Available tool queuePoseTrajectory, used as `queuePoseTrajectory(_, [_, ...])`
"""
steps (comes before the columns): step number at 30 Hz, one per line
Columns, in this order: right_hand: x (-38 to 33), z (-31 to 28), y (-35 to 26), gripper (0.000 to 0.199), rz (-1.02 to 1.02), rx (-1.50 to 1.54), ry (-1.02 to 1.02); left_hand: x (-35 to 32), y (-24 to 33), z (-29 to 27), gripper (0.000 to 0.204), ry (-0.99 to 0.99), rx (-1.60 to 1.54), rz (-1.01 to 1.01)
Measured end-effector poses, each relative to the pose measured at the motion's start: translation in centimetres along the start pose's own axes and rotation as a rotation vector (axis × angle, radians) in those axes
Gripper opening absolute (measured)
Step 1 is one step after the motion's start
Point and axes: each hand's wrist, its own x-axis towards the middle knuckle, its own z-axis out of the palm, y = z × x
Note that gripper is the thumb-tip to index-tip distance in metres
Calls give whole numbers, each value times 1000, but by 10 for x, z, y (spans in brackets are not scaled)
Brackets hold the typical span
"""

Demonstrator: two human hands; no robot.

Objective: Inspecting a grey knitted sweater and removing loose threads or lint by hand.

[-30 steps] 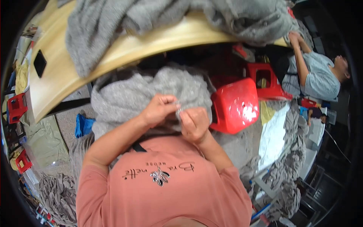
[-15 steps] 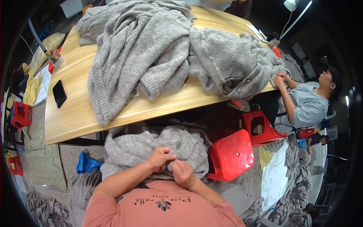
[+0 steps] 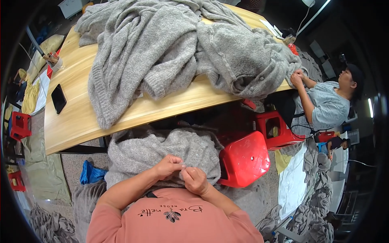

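Both my hands meet in front of my chest, over a heap of grey knitted fabric (image 3: pixel 162 148) that lies across my lap. The fingers of my left hand (image 3: pixel 168 166) are pinched together. Close beside it, my right hand (image 3: pixel 195 180) is curled with thumb and forefinger together, the tips almost touching the left ones. Whatever sits between the fingertips is too small to make out. Ahead on the wooden table (image 3: pixel 75 117) lie a large grey knitted garment (image 3: pixel 146 52) and a second grey cardigan (image 3: pixel 247 56) with buttons along its edge.
A black phone (image 3: pixel 58 99) and a cup of tools (image 3: pixel 56 62) are at the table's left. A red stool (image 3: pixel 248 160) stands at my right. Beyond it sits a co-worker (image 3: pixel 326 103), hands on the cardigan. A blue cloth (image 3: pixel 94 173) lies on the floor at left.
My fingertips have come a little closer together, the left hand still pinched. The whole view has shifted slightly, so the table and garments appear a bit further left and higher.
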Motion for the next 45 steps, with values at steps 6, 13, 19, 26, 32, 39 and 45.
queuePoseTrajectory(6, [4, 6, -4, 23, 233, 55, 51, -7, -11, -4, 5, 68, -96, 99])
queuePoseTrajectory(13, [9, 2, 25, 22, 602, 583, -245, -7, -12, 0, 8, 342, 285, 231])
queuePoseTrajectory(19, [12, 8, 30, 16, 880, 753, -287, -6, -9, 1, 6, 352, 317, 329])
queuePoseTrajectory(26, [-1, 14, 15, 10, 770, 460, -253, -4, -20, 2, 12, 474, 713, 573])
queuePoseTrajectory(32, [-9, 24, 13, 13, 315, -38, -113, -3, -25, 5, 15, 518, 621, 518])
queuePoseTrajectory(39, [-5, 32, 15, 12, 431, 82, -57, 2, -27, 8, 13, 619, 717, 690])
queuePoseTrajectory(45, [-1, 16, 13, 14, 474, 258, -45, -4, -27, 14, 17, 578, 792, 891])
